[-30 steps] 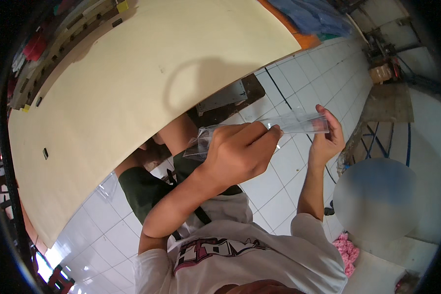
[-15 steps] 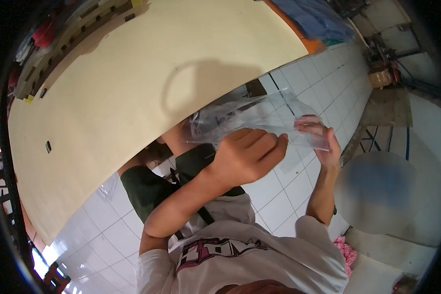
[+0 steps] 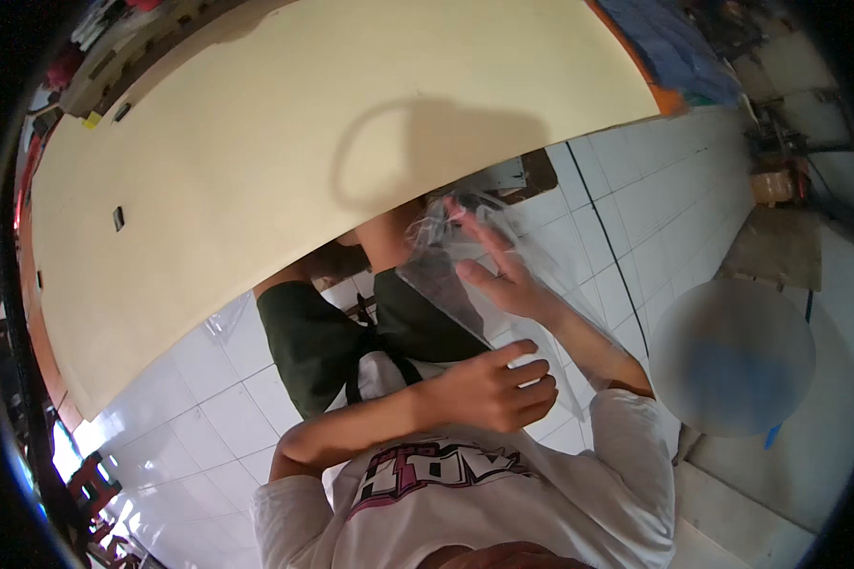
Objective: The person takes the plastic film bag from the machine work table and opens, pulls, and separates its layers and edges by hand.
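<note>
A clear plastic bag (image 3: 446,289) hangs over my lap, just off the table's near edge. My right hand (image 3: 512,275) reaches into or behind its thin film, fingers stretched out toward the crumpled far end and thumb apart. Film also runs along the right forearm. Close to my chest, my left hand (image 3: 503,387) is closed with curled fingers at the near part of the bag. The exact pinch point is hard to see through the transparent plastic.
A long table with a pale yellow top (image 3: 256,142) spans the far side, bearing small dark pieces (image 3: 119,218). Blue cloth (image 3: 678,47) lies at its far right end. White floor tiles (image 3: 626,209) lie to the right, beside a round blurred shape (image 3: 735,360).
My right hand has moved left and away from me, toward the table edge, with the bag now around it. My left hand has drawn back toward my chest.
</note>
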`<action>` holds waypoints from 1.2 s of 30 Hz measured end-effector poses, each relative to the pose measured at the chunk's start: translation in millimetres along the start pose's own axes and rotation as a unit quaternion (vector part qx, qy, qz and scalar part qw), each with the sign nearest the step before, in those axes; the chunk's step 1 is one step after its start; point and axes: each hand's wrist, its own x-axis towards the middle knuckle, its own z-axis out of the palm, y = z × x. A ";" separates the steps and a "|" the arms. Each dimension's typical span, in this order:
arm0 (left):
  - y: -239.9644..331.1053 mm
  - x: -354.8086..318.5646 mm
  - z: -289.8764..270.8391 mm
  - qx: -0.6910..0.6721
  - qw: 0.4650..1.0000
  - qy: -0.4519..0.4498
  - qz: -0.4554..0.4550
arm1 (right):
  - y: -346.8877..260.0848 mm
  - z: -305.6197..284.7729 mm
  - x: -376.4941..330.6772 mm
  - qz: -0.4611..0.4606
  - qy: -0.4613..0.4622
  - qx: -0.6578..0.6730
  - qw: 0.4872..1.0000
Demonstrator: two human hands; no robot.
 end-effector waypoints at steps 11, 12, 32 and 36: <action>-31.6 -32.9 -70.5 -0.037 0.877 0.190 -0.440 | -28.3 29.7 -17.9 -0.146 0.081 -0.079 0.983; -28.7 -33.9 -69.4 -0.038 0.876 0.191 -0.441 | -30.7 33.2 -20.8 -0.156 0.072 0.017 0.985; -29.9 -40.8 -47.9 0.050 0.919 0.333 -0.205 | -38.8 19.0 -19.5 -0.145 -0.212 0.570 0.781; -30.8 -33.9 -57.5 0.045 0.931 0.322 -0.168 | -44.1 7.6 -21.5 -0.117 -0.253 0.572 0.771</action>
